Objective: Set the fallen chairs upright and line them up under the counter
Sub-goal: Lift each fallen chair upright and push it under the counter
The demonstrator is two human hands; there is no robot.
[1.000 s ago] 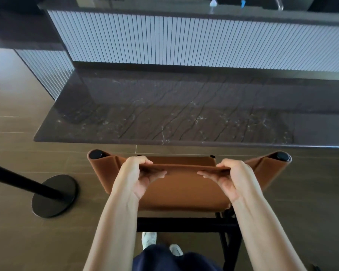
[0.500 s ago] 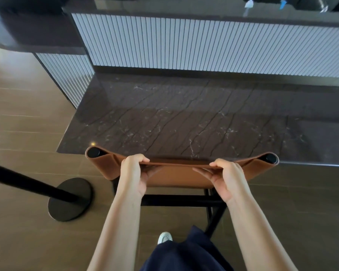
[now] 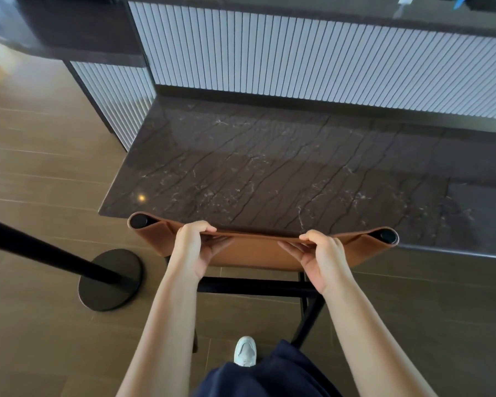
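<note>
A chair with a tan leather back (image 3: 258,250) and a black metal frame (image 3: 255,286) stands upright right in front of me. Its seat is hidden under the dark marble counter (image 3: 269,167), and the top of its back sits at the counter's front edge. My left hand (image 3: 194,247) grips the top edge of the back left of centre. My right hand (image 3: 321,256) grips the same edge right of centre. On both hands the fingers curl over the leather.
A black stanchion post with a round base (image 3: 109,279) stands on the wooden floor to the left of the chair. A white ribbed panel (image 3: 327,58) rises behind the counter. My shoe (image 3: 244,351) is on the floor behind the chair.
The chair has slid forward under the counter with both hands on its back. Its seat, visible a second ago, is now hidden, and I have stepped closer.
</note>
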